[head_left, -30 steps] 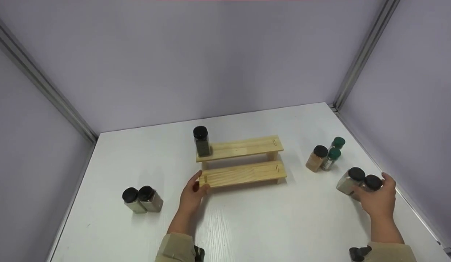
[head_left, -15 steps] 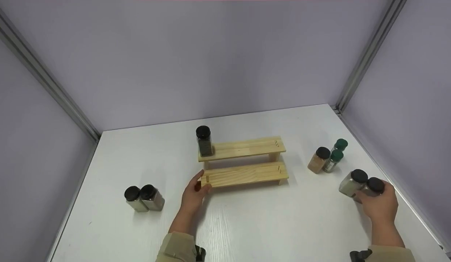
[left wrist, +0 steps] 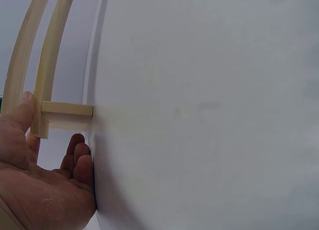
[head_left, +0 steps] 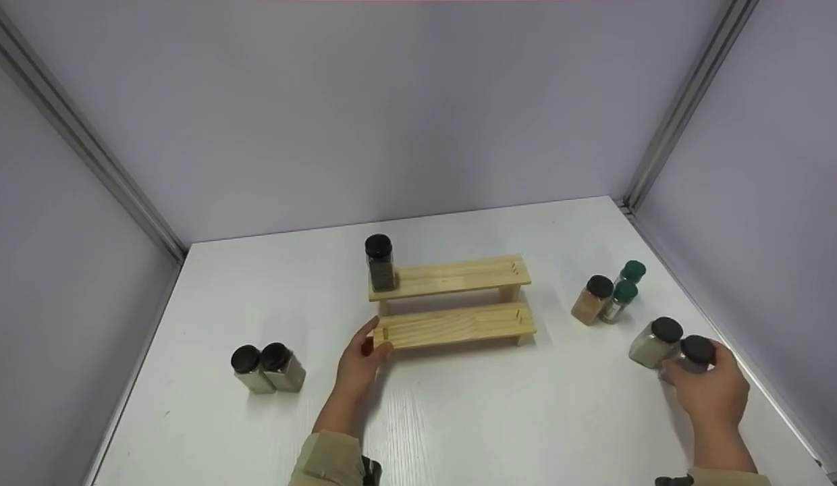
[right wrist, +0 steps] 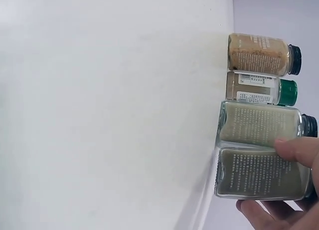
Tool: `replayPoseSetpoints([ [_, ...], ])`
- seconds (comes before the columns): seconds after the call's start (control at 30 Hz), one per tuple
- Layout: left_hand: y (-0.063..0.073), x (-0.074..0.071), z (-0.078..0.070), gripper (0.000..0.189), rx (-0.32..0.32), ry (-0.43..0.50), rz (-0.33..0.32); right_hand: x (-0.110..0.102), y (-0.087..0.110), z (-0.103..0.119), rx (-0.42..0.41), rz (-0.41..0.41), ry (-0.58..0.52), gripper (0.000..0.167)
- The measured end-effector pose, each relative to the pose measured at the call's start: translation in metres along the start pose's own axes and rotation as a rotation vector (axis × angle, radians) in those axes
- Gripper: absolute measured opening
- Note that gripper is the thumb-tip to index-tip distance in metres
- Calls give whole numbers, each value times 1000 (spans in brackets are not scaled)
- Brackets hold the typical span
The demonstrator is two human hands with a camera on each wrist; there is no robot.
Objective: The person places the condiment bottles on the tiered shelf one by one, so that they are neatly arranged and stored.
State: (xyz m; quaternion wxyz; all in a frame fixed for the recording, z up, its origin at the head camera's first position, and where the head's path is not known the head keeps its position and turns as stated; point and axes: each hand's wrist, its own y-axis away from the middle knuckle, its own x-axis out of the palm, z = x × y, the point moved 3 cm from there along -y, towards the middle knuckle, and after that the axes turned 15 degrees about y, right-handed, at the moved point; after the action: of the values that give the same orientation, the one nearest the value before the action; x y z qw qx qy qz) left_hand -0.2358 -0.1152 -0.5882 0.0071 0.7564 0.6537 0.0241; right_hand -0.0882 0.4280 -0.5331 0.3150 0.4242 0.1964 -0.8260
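My left hand [head_left: 356, 364] pinches the left end of the lower shelf of a two-tier wooden rack [head_left: 459, 325], thumb at the front edge. In the left wrist view, its other fingers [left wrist: 82, 167] curl below the shelf, near the table. On the right, my right hand [head_left: 714, 391] grips a black-capped glass spice jar [right wrist: 259, 174] filled with dark grey-green powder. Its thumb [right wrist: 299, 149] lies along the upper side, the fingers on the opposite side. Right beside it stands a paler spice jar [right wrist: 259, 124], also black-capped. A dark spice jar [head_left: 381, 263] stands on the upper shelf's left end.
Behind the right hand stand a tan-filled spice jar [head_left: 587, 305] and two small green-capped bottles [head_left: 615, 307]. Two more black-capped jars [head_left: 283, 371] stand side by side at the left. Walls enclose the white table [head_left: 486, 412] at back and sides.
My right fingers have closed round the dark-powder jar, which has shifted slightly right and away from the paler jar. The left hand keeps its hold on the rack.
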Motion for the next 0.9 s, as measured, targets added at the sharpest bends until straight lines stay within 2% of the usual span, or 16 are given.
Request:
replayPoseSetpoints([
  [0.27,0,-2,1,63,-3,-21,-17,-35,10,24,-7,-42,113,86],
  [0.5,-1,-1,1,65,-18,7,7,-60,20,56,-71,-75,146,87],
  [0.67,-2,-2,2,64,-21,9,-1,-61,23,83,-152,-84,85,85],
  [0.9,-2,-2,3,63,-17,-16,-8,-45,30,125,-290,-60,-24,81],
])
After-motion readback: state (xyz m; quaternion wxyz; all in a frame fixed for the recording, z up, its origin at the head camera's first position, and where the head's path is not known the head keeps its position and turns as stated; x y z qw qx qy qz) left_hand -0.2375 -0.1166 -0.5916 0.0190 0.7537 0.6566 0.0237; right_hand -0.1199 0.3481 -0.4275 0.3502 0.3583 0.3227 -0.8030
